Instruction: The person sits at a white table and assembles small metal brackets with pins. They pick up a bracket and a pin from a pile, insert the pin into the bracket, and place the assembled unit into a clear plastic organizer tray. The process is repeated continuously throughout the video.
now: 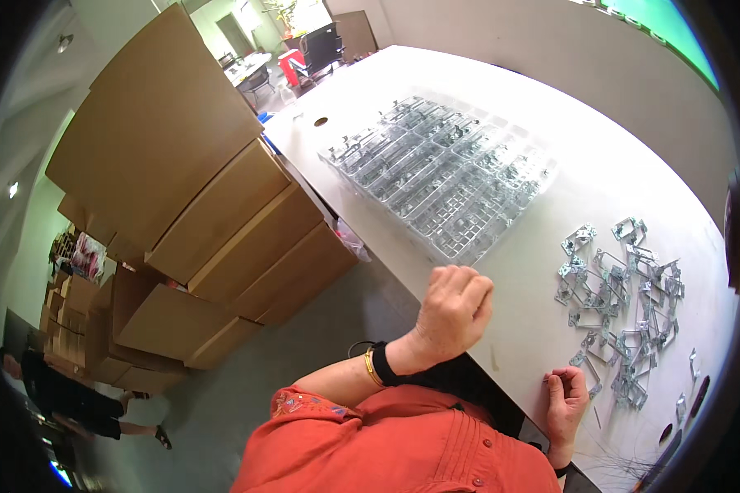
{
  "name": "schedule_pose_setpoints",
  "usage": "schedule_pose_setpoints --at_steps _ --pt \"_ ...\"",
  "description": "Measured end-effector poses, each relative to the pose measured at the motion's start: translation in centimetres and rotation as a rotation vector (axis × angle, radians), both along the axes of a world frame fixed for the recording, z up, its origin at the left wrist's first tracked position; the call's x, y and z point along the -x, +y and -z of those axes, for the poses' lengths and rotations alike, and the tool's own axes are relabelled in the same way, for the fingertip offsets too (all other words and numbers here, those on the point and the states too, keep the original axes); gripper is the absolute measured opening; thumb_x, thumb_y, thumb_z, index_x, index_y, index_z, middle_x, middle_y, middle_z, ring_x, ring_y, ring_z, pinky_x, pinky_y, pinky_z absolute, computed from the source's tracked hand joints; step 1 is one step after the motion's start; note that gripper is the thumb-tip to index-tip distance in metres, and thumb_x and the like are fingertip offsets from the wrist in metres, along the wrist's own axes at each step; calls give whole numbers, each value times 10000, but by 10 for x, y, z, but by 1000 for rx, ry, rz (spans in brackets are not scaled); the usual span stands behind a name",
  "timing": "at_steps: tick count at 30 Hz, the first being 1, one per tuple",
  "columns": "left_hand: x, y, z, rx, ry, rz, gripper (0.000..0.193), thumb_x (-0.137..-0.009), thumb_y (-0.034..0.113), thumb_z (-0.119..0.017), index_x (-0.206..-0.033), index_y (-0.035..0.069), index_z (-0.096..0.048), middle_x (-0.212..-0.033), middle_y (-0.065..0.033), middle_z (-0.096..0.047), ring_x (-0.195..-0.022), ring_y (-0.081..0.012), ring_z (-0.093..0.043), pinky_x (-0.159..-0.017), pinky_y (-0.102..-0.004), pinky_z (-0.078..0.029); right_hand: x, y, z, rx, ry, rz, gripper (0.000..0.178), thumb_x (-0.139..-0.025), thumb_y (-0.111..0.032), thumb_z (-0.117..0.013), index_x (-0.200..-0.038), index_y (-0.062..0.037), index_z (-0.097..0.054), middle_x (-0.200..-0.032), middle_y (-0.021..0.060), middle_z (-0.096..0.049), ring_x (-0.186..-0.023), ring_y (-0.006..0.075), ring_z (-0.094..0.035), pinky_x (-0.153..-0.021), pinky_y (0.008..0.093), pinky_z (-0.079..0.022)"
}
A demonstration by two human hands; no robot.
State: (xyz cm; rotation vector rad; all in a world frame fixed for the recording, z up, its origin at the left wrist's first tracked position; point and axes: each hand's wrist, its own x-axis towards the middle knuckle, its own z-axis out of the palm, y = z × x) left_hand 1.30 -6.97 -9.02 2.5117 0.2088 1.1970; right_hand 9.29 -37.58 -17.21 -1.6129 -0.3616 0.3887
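My left hand [452,316] is closed in a loose fist near the table edge, just in front of the clear plastic tray [469,259]. Whatever it may hold is hidden. Rows of small silvery metal parts [436,160] fill the compartments of that tray. My right hand [567,403] rests low over the table with thumb and fingers pressed together. Anything in that pinch is too small to make out. Beside it, on the right, a loose heap of thin metal frame brackets [629,304] spreads over the white table [510,329].
Stacked cardboard boxes [247,255] stand on the left, close to the table's side. A few loose metal pieces [681,407] and dark slim objects [699,397] lie at the far right edge. Another person [66,390] is on the floor area at the far left.
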Motion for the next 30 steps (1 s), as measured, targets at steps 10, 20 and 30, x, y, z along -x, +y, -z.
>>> schedule_pose_setpoints --at_steps 10,20,30 --pt "-4 -7 29 -9 23 115 201 -854 6 -816 -1005 82 -707 -945 -57 -695 -868 -263 -687 -871 -403 -495 1 -5 9 78 -72 3 58 -1086 -19 -700 -1122 -33 -657 -1014 33 -741 -946 101 -699 -880 252 -546" --pt "-7 -19 59 110 28 313 245 -847 6 -799 -1070 48 -707 -969 -79 -694 -897 -283 -694 -862 -417 -509 5 -3 9 82 -96 27 64 -1090 -36 -707 -1131 -45 -658 -1022 29 -737 -959 105 -694 -900 257 -542" --pt "-19 -30 103 230 127 509 229 -859 15 -782 -1064 40 -681 -938 -111 -640 -895 -339 -651 -825 -454 -526 6 -2 10 134 -109 62 81 -1084 -62 -733 -1121 -49 -662 -1026 29 -734 -948 107 -690 -868 256 -544"
